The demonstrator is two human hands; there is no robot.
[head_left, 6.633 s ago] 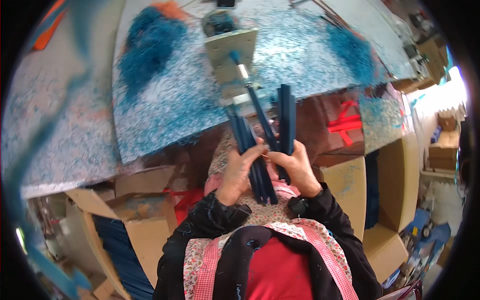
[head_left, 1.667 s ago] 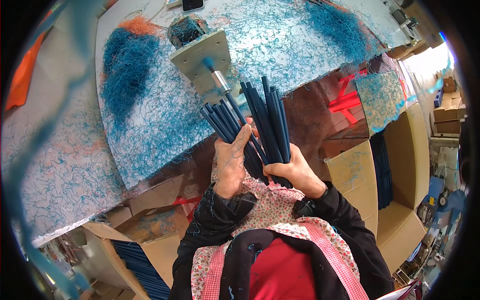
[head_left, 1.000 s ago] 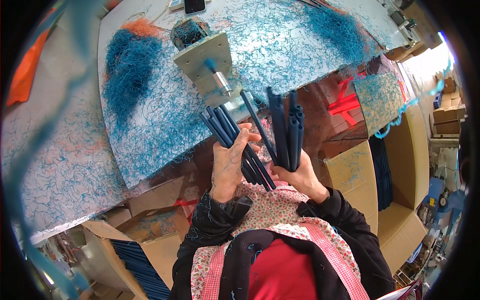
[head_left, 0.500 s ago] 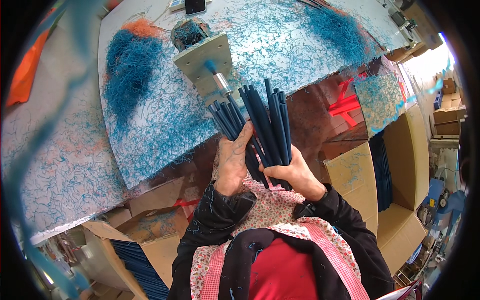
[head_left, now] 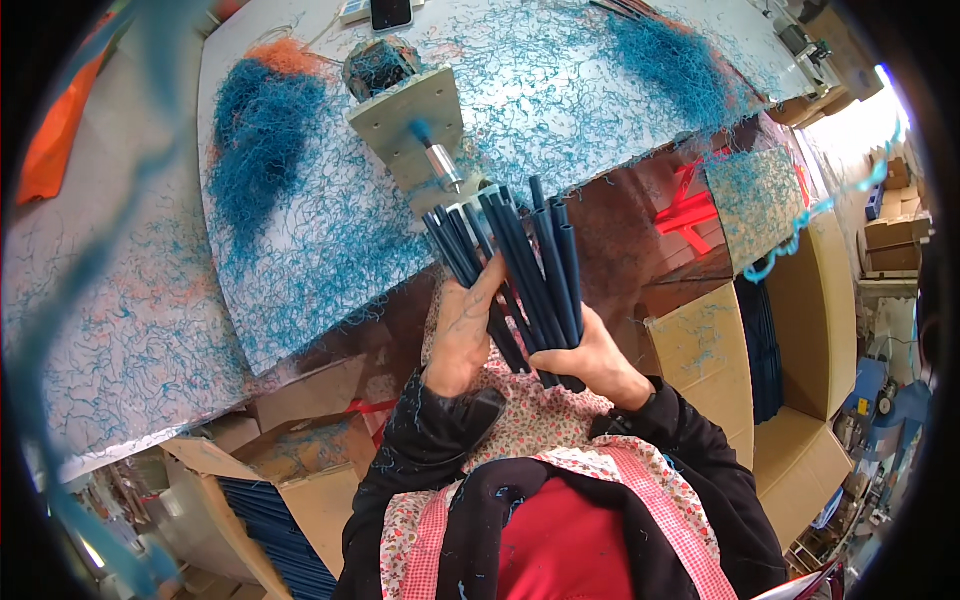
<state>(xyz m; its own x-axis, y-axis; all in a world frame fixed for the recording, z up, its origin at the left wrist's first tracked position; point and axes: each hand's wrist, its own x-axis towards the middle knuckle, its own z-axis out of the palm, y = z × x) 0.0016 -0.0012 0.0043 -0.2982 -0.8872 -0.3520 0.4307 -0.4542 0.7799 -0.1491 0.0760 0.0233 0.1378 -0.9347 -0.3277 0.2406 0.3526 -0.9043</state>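
Observation:
My left hand point(head_left: 462, 325) is closed round a small bunch of slim dark blue tubes point(head_left: 455, 252), its thumb lying along them. Close beside it, my right hand point(head_left: 598, 362) grips the lower part of a thicker bunch of the same tubes point(head_left: 540, 275). Both bunches point away from me and lean slightly left, with uneven top ends; some ends look hollow. Just beyond the tube tops, a silver spindle point(head_left: 441, 165) with a blue tip sticks out through a pale metal plate point(head_left: 385, 140). The fingers under the bunches are mostly hidden.
Blue shavings cover the white table point(head_left: 330, 210), heaped into a left pile point(head_left: 262, 140) and a right pile point(head_left: 672, 75). A phone point(head_left: 391, 12) lies at the far edge. Open cartons holding dark blue tubes stand at right point(head_left: 800, 420) and lower left point(head_left: 315, 510).
The thicker bunch in my right hand has dropped slightly toward me, its top ends now lower and more level. My left hand still holds its bunch.

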